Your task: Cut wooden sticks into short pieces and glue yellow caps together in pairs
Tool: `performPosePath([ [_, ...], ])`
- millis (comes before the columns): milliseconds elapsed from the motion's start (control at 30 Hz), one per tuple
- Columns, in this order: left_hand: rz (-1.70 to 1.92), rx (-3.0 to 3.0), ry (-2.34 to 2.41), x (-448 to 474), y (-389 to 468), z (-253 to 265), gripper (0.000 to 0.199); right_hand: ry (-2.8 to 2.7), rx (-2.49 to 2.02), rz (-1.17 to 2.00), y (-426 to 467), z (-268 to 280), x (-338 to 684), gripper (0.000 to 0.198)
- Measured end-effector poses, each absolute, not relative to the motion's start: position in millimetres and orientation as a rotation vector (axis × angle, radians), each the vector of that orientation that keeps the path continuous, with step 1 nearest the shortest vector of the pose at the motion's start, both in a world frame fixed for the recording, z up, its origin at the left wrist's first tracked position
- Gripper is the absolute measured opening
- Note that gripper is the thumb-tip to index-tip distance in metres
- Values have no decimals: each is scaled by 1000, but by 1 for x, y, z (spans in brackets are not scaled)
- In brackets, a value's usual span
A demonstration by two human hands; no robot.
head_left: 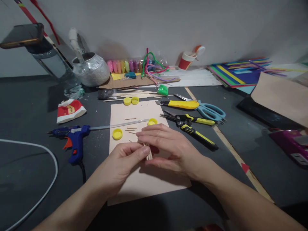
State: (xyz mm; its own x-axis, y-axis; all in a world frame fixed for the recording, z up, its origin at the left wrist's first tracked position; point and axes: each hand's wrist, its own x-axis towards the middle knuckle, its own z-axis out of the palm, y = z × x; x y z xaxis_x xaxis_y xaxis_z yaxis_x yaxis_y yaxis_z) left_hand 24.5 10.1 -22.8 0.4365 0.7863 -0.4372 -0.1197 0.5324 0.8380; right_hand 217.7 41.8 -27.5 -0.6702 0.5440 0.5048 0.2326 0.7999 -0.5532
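Observation:
Over a pale paper sheet point(130, 189), both my hands close around a small bunch of short wooden sticks point(149, 155). My left hand point(128, 155) pinches the sticks between thumb and fingers. My right hand point(168, 144) curls around them from the other side, fingers across the top and thumb below; part of the bunch is hidden. On the sheet lie several short stick pieces point(132, 128) and yellow bottle caps, one cap point(117, 134) left of my hands and another cap point(152, 122) just beyond my right fingers.
A blue glue gun point(78, 141) lies left, its glue stick reaching over the sheet. Right of the sheet are pliers point(197, 131), a yellow utility knife point(183, 104) and blue-handled scissors point(209, 110). Behind stand a silver pot point(92, 70), long sticks point(134, 95) and a paper cup point(186, 61).

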Motion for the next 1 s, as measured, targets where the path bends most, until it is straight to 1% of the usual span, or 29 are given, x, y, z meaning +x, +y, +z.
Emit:
performPosePath([
  [100,744,956,1044,25,11,-20,21,-2277,-545,570,42,-26,218,45],
  [167,767,997,1084,25,11,-19,22,-2273,-540,570,41,-24,218,45],
  [333,705,894,1016,26,12,-18,29,-2279,-530,619,41,-22,217,47],
  [500,674,706,905,26,13,-19,34,-2269,-531,744,39,-21,220,49],
  [600,678,739,911,25,12,-18,35,-2259,-547,772,38,-22,221,52],
  [800,631,935,997,24,13,-14,33,-2264,-512,806,39,-25,219,52],
  [933,668,903,988,26,12,-14,33,-2279,-518,851,39,-23,220,57],
  [1000,689,878,998,28,11,-14,32,-2283,-564,876,38,-20,221,67],
])
